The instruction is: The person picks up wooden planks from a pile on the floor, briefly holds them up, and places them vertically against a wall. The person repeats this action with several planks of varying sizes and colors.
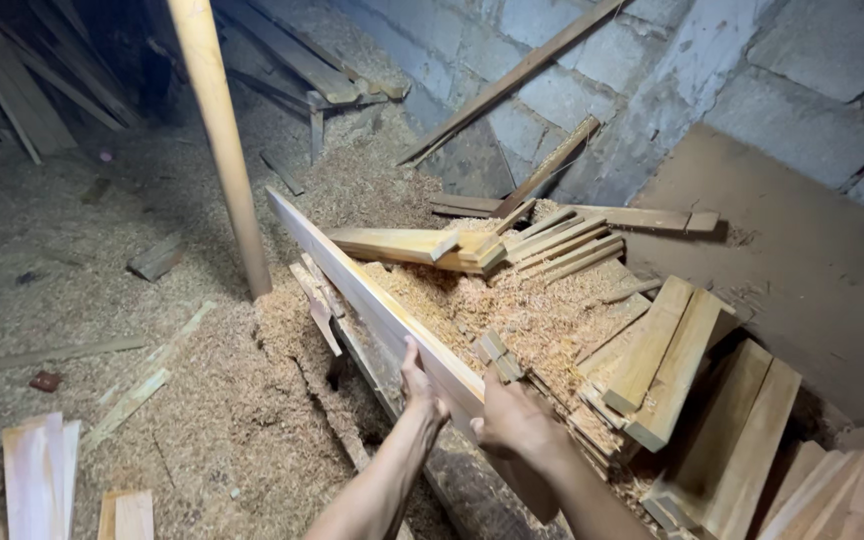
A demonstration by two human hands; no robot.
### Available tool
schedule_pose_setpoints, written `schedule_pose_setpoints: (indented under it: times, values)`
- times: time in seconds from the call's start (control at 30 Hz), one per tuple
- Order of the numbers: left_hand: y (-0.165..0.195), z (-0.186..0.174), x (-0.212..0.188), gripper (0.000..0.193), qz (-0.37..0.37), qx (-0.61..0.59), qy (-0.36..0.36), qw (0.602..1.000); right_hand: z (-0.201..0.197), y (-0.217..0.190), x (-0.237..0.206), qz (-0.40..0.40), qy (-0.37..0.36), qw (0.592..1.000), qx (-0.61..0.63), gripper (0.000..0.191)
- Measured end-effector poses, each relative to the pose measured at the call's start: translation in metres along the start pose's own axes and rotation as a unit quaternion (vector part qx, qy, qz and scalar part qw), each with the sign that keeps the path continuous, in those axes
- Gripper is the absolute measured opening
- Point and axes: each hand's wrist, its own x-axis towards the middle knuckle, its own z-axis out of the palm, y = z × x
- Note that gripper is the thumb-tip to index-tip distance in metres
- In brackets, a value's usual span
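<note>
A long pale wooden plank [352, 275] runs from the lower middle up and away to the left, tilted on its edge. My left hand [420, 385] grips its near end from the left side. My right hand [514, 420] clasps the same end from the right, fingers wrapped over the top. The plank lies over a heap of sawdust [497, 305] and short wood offcuts.
A round wooden post [224, 140] stands upright to the left of the plank. Stacked short boards [667, 360] lie at the right, a brown panel [802, 270] leans on the grey block wall [652, 60]. Sawdust and loose boards [42, 470] cover the floor at left.
</note>
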Motion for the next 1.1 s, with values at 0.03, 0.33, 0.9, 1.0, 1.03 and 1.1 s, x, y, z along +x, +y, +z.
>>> schedule_pose_setpoints:
  times: [0.03,0.33,0.9,1.0,1.03,1.1]
  values:
    - [-0.01,-0.001,-0.007,0.078,-0.009,-0.008,-0.005,1.0,0.007,0.003,0.003,-0.004,0.016,1.0,-0.01,0.065]
    - [-0.073,-0.027,-0.024,0.085,0.015,-0.076,-0.074,0.994,0.063,0.032,0.013,-0.055,0.065,0.996,-0.015,0.05]
    - [-0.013,-0.04,0.065,0.096,-0.094,-0.075,-0.068,0.99,0.053,-0.003,0.075,0.005,0.019,0.998,0.065,0.043]
    - [-0.024,-0.05,0.049,0.086,-0.097,-0.154,-0.136,0.974,0.047,-0.054,0.139,0.009,0.051,0.991,0.121,0.053]
    - [-0.026,-0.052,0.043,0.087,-0.151,-0.152,-0.109,0.971,0.048,-0.066,0.154,0.011,0.078,0.991,0.107,0.048]
    - [-0.024,-0.058,0.036,0.094,-0.202,-0.108,-0.072,0.971,0.053,-0.073,0.175,-0.013,0.099,0.99,0.101,0.047]
